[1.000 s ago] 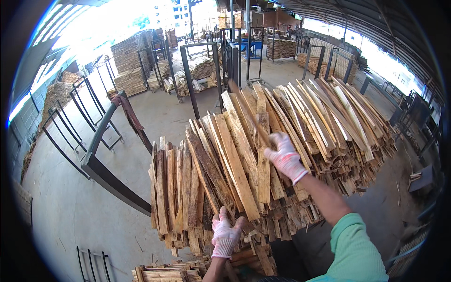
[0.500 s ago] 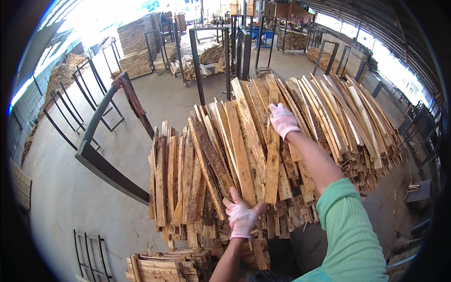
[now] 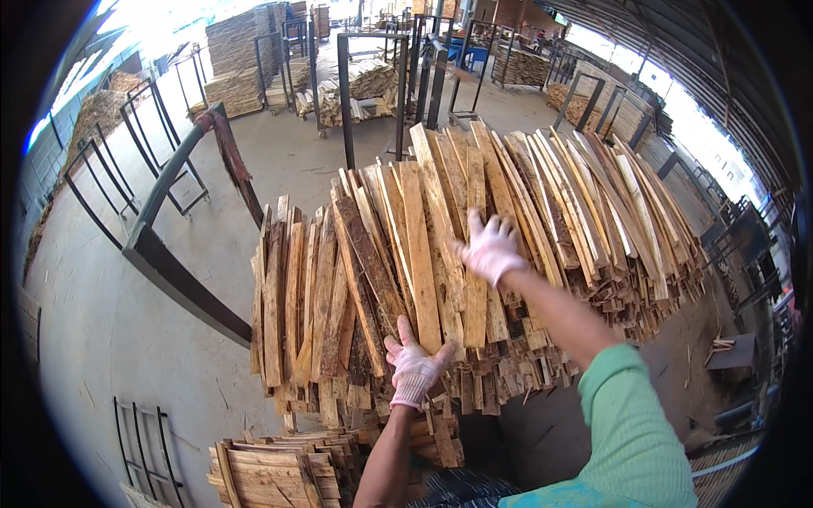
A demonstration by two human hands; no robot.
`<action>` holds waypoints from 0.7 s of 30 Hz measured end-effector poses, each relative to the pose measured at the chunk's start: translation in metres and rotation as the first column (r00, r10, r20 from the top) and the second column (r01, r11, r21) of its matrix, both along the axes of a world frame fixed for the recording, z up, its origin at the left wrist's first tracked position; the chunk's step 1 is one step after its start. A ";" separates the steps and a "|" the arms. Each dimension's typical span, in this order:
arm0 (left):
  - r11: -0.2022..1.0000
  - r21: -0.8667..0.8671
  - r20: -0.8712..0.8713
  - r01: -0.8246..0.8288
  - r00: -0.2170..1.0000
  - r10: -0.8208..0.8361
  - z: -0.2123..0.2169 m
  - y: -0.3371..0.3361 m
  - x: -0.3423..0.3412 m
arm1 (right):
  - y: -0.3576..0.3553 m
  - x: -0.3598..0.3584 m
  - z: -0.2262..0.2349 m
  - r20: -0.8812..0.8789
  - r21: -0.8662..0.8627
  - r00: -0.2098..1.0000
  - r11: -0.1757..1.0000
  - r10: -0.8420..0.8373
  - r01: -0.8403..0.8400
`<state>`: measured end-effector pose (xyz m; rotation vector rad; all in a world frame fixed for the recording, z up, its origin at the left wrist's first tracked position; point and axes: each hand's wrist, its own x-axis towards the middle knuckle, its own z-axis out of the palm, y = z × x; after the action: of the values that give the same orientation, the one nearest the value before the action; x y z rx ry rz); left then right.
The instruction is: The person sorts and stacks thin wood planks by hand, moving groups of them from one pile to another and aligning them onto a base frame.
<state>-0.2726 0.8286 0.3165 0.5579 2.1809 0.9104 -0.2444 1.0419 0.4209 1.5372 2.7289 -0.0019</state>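
Note:
A wide heap of rough wooden slats (image 3: 423,245) lies in front of me, their near ends staggered. My left hand (image 3: 415,364), in a pinkish-white knit glove, spreads its fingers against the near ends of the slats, thumb pointing right. My right hand (image 3: 491,247), gloved the same way, is over the middle of the heap with fingers apart, above or touching one long pale slat (image 3: 475,296). Neither hand is wrapped around a slat. Whether the right palm presses on the wood cannot be told.
A dark metal frame (image 3: 182,284) stands left of the heap. Below it sits a smaller stack of slats (image 3: 279,470). A black rack (image 3: 148,444) lies at lower left. Farther back are upright metal frames (image 3: 373,38) and stacked timber (image 3: 241,55). A dark panel (image 3: 732,351) is at right.
My right hand has come nearer along the slat and its fingers have spread from a curled hold. The left hand stays at the slat ends. The whole view has shifted slightly.

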 end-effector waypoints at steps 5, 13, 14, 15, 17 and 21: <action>0.980 0.199 0.055 0.006 0.998 -0.017 -0.041 0.011 0.016 | -0.007 0.007 -0.046 -0.201 -0.061 0.979 0.997 0.028 -0.041; 0.620 0.324 0.890 -0.715 0.452 0.056 -0.128 -0.001 -0.001 | -0.047 -0.038 -0.083 -0.431 -0.190 0.899 0.966 0.080 -0.177; 0.682 0.250 0.911 -0.687 0.406 0.074 -0.109 -0.004 -0.004 | -0.047 -0.037 -0.084 -0.434 -0.213 0.897 0.959 0.080 -0.189; 0.893 0.243 0.601 -0.378 0.781 0.167 -0.092 -0.008 -0.007 | -0.048 -0.039 -0.080 -0.441 -0.233 0.893 0.950 0.087 -0.207; 0.924 0.303 0.423 -0.234 0.902 0.089 -0.068 -0.024 -0.001 | -0.054 -0.038 -0.059 -0.407 -0.292 0.910 0.932 0.081 -0.214; 0.907 0.271 0.603 -0.323 0.791 0.101 -0.030 -0.058 0.010 | -0.063 -0.020 -0.072 -0.547 -0.334 0.837 0.911 0.022 -0.243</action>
<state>-0.2623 0.7710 0.2867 0.1486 1.5388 1.4154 -0.2648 0.9789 0.3490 1.3729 2.9452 -1.0689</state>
